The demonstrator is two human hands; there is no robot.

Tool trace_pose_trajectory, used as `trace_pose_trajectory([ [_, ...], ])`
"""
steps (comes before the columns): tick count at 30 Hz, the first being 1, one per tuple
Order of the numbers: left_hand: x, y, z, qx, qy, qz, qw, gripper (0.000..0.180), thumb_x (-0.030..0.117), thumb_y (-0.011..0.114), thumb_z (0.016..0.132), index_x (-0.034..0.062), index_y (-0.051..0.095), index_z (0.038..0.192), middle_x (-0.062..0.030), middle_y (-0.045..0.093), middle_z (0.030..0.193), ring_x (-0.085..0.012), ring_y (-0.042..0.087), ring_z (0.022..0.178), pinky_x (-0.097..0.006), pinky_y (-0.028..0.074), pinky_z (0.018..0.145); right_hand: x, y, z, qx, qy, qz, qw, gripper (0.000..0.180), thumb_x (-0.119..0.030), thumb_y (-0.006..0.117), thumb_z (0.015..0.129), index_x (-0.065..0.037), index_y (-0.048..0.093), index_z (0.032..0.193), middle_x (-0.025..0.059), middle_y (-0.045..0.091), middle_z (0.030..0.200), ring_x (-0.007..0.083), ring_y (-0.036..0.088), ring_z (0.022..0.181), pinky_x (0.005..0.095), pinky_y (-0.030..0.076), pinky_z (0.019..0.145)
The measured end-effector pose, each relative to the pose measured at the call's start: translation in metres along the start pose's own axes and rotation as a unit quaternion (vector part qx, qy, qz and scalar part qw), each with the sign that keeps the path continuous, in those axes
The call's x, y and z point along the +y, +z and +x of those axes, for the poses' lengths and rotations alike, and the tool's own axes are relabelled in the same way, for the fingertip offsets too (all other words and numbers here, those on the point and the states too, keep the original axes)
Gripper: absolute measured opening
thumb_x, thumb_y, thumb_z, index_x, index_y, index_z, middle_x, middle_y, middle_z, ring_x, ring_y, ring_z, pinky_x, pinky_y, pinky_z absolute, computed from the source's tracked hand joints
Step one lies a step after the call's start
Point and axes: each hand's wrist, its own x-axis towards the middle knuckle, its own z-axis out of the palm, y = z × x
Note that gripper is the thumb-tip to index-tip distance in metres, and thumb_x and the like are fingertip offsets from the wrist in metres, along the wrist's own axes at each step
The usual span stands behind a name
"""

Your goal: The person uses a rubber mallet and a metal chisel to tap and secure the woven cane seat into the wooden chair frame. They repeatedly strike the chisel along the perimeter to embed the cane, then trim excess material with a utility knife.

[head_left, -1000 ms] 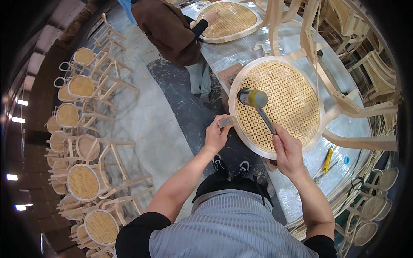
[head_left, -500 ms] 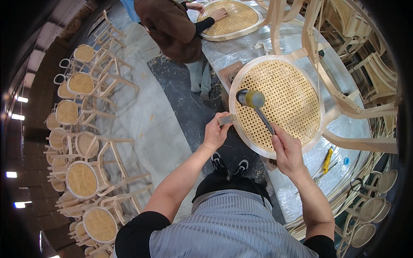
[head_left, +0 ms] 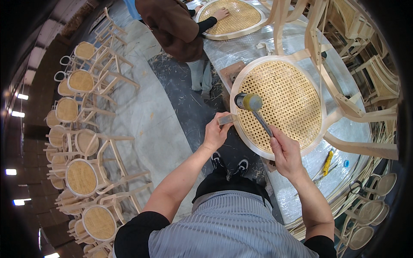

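A rounded chair seat with a pale wood frame [head_left: 258, 149] and woven cane panel [head_left: 297, 103] lies before me on the table. My left hand [head_left: 216, 134] grips a small flat wooden block [head_left: 227, 120] at the left edge of that frame, with its tip against the rim. My right hand [head_left: 286, 152] is closed round the dark handle of a mallet [head_left: 251, 102]. The mallet's head, dark at one end and yellow and grey at the other, is over the left part of the cane, near the block. Whether it touches the cane I cannot tell.
Another person in brown [head_left: 172, 30] rests a hand on a second cane seat [head_left: 234, 19] at the table's far end. A yellow utility knife [head_left: 328, 162] and blue ring [head_left: 346, 163] lie at right, beside cane strips [head_left: 335, 204]. Several chairs [head_left: 81, 177] stand at left.
The mallet head has dropped slightly in the picture, staying near the block. My left hand holds its place. At the far end, the other person's body and hands have shifted a little.
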Motion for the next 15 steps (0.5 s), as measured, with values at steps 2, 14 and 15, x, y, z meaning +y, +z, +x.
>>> trace_pose_trajectory([
  [2, -0.001, 0.001, 0.001, 0.0, -0.004, -0.008, 1.0, 0.026, 0.002, 0.077, 0.102, 0.0024, 0.068, 0.125, -0.0046, 0.078, 0.114, -0.0104, 0.071, 0.102, -0.028, 0.057, 0.093, 0.004, 0.003, 0.0, 0.006, -0.014, 0.0, 1.0, 0.033, -0.008, 0.062, 0.109, 0.0, 0.067, 0.141, 0.0237, 0.074, 0.098, 0.0361, 0.075, 0.082, 0.0397, 0.058, 0.076],
  [14, -0.007, -0.003, 0.011, -0.038, -0.039, -0.018, 0.998, 0.026, 0.007, 0.079, 0.101, 0.0042, 0.073, 0.126, -0.0051, 0.08, 0.113, -0.0096, 0.07, 0.101, -0.03, 0.057, 0.093, 0.003, 0.017, 0.015, 0.014, -0.118, -0.05, 0.992, 0.032, -0.006, 0.063, 0.107, -0.001, 0.069, 0.138, 0.0258, 0.075, 0.102, 0.0399, 0.075, 0.084, 0.0411, 0.059, 0.076],
  [15, -0.008, -0.003, 0.01, -0.041, -0.044, -0.019, 0.998, 0.027, 0.007, 0.079, 0.101, 0.004, 0.073, 0.127, -0.0059, 0.08, 0.112, -0.0107, 0.071, 0.101, -0.031, 0.057, 0.093, 0.003, 0.015, 0.019, -0.026, -0.041, -0.069, 0.996, 0.031, -0.006, 0.063, 0.107, 0.0, 0.068, 0.138, 0.0263, 0.075, 0.102, 0.0404, 0.075, 0.084, 0.0416, 0.059, 0.076],
])
